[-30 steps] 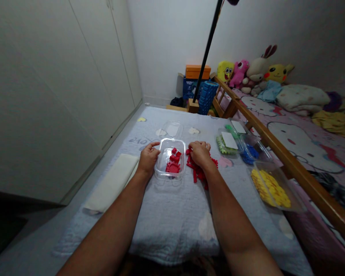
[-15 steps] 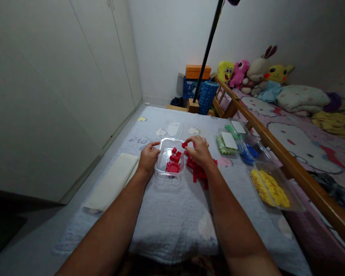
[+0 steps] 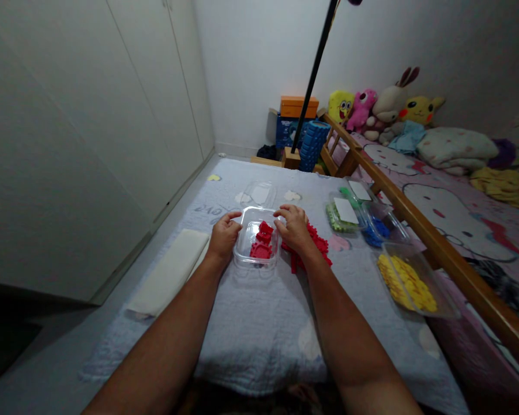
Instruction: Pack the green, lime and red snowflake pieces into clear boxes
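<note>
A clear plastic container [image 3: 244,249] with several red building pieces [image 3: 260,242] in it sits on the pale blue quilt. My left hand [image 3: 223,236] grips the container's left side, thumb along the far rim. Over the right rim is my right hand [image 3: 292,227], its fingers curled close to the topmost red pieces; whether they pinch one is hidden. A loose pile of red pieces [image 3: 315,246] lies on the quilt just right of that hand and partly under my wrist.
A clear lid [image 3: 259,193] lies behind the container. To the right stand tubs of green [image 3: 338,219], blue [image 3: 378,226] and yellow pieces [image 3: 409,282], beside a wooden bed rail [image 3: 419,227]. A folded white cloth [image 3: 173,271] lies left. A black pole [image 3: 311,80] rises behind.
My right hand lifted from the loose pile with red pieces pinched, then moved left over the container's right rim. My left hand and the container stayed put.
</note>
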Action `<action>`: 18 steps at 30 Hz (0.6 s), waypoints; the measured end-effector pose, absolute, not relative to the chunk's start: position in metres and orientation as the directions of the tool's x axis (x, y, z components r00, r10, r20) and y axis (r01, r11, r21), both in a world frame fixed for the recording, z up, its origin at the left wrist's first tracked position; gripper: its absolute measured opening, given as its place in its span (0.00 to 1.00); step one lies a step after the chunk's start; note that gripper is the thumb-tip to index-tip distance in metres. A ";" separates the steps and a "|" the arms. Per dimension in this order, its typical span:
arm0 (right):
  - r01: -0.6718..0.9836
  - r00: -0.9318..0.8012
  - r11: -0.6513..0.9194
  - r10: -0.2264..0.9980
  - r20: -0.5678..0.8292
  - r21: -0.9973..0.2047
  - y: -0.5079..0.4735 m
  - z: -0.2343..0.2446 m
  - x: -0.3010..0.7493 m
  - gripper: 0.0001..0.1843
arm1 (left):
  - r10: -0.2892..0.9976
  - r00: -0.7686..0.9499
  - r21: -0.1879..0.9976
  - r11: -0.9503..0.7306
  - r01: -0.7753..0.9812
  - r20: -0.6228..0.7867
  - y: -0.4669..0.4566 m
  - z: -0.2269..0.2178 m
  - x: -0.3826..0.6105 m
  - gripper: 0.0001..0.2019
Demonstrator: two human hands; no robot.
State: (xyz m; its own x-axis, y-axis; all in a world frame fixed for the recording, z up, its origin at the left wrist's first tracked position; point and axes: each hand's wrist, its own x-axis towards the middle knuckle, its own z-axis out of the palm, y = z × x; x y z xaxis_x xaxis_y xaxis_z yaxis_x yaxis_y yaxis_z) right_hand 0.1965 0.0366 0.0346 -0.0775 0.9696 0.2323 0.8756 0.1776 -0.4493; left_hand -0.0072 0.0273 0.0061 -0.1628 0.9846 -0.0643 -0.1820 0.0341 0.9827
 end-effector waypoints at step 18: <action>0.971 -0.021 0.036 0.998 0.067 -0.237 0.036 0.034 0.207 0.14 | 0.984 -0.163 0.982 0.037 -0.185 -0.068 0.027 0.007 -0.007 0.25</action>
State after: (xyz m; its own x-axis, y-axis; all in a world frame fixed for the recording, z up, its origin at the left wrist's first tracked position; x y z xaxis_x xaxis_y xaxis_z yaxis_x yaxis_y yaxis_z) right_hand 0.2067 0.0361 0.0336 -0.0210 0.9975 0.0667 0.9709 0.0363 -0.2368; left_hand -0.0070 0.0268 0.0065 -0.1633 0.9842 -0.0681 -0.1847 0.0373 0.9821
